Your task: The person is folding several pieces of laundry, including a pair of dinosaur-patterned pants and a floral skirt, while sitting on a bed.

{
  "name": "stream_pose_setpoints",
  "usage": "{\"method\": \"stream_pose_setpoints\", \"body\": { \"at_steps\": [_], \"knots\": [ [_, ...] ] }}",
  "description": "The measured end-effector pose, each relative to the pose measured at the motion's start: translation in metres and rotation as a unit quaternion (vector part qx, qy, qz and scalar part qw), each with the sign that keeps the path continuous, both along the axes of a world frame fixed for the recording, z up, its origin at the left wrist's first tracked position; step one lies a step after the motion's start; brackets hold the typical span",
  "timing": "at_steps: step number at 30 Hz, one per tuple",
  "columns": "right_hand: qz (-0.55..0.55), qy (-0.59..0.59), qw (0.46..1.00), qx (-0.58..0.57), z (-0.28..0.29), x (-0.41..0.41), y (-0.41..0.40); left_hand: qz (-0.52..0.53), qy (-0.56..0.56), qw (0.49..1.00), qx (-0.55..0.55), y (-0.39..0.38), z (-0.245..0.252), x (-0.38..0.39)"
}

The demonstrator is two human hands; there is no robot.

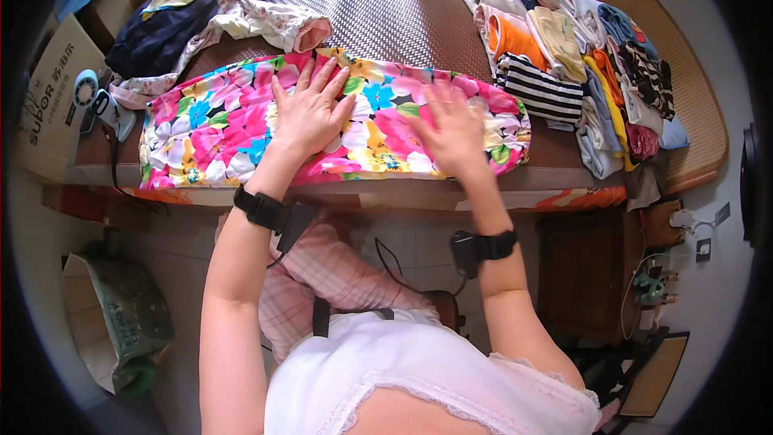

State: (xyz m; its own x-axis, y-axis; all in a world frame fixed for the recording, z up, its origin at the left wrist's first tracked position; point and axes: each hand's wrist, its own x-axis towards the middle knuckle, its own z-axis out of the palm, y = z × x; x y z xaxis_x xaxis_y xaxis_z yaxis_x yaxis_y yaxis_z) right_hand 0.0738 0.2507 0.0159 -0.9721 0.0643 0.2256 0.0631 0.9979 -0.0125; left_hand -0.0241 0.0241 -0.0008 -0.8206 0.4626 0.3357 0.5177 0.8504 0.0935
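A bright floral cloth garment [229, 115] in pink, yellow, blue and white lies flat in a long folded strip along the near edge of the bed. My left hand [311, 109] presses palm down on its middle, fingers spread. Blurred by motion, my right hand [453, 127] is over the right half of the cloth, palm down with fingers apart; whether it touches cannot be told. Neither hand grips anything. Both wrists wear black straps with small devices.
Folded clothes [537, 81] are stacked at the right, a striped one nearest. Loose clothes [163, 36] heap at the far left, by a cardboard box [48, 103] and a small white fan [87, 87]. The woven brown mat [386, 6] covers the bed. A green carton [130, 308] stands on the floor.
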Motion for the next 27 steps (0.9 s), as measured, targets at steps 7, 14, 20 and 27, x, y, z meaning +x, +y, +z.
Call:
{"method": "stream_pose_setpoints", "body": {
  "at_steps": [7,14,20,27],
  "knots": [
    [-0.012,0.043,0.999,-0.01,-0.019,0.014,0.062,-0.014,-0.01,1.0,0.021,-0.003,0.005,0.003],
    [-0.045,0.029,0.998,-0.029,-0.023,0.017,0.067,-0.053,-0.052,0.997,0.008,-0.056,0.005,-0.003],
    [-0.06,0.019,0.998,-0.02,-0.018,0.017,0.061,0.069,-0.047,0.996,-0.018,-0.167,0.005,-0.021],
    [-0.055,0.044,0.997,-0.035,-0.02,0.019,0.062,0.118,-0.015,0.993,-0.01,-0.236,0.002,-0.046]
  ]
}}
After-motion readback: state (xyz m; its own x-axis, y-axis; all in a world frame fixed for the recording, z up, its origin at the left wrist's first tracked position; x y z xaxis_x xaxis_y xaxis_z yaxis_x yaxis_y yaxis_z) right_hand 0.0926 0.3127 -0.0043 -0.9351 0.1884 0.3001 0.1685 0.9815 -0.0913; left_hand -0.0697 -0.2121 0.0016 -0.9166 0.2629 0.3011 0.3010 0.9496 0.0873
